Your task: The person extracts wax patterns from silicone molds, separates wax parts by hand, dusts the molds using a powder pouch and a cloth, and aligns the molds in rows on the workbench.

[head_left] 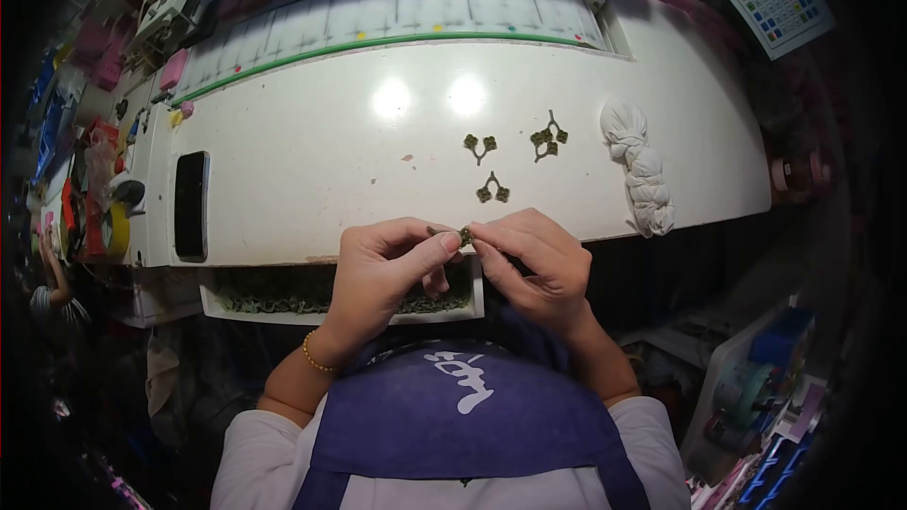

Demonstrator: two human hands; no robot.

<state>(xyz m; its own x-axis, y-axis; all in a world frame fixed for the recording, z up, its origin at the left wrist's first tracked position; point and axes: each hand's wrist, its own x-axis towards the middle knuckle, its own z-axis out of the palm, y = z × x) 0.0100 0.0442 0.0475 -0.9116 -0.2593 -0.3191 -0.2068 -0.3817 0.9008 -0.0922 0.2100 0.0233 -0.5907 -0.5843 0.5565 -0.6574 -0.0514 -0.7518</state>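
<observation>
In the head view, your left hand pinches a small dark-green piece between thumb and fingers, just above the table's near edge; your right hand's thumb and forefinger close on its other end. This one looks unfinished. Beyond it, right of the table's middle, lie a forked piece, a second fork nearer you, and an overlapping cluster toward the right edge; whether these are done or waiting, you cannot tell. Below the near edge, an open drawer holds plenty of green material, seemingly much left.
</observation>
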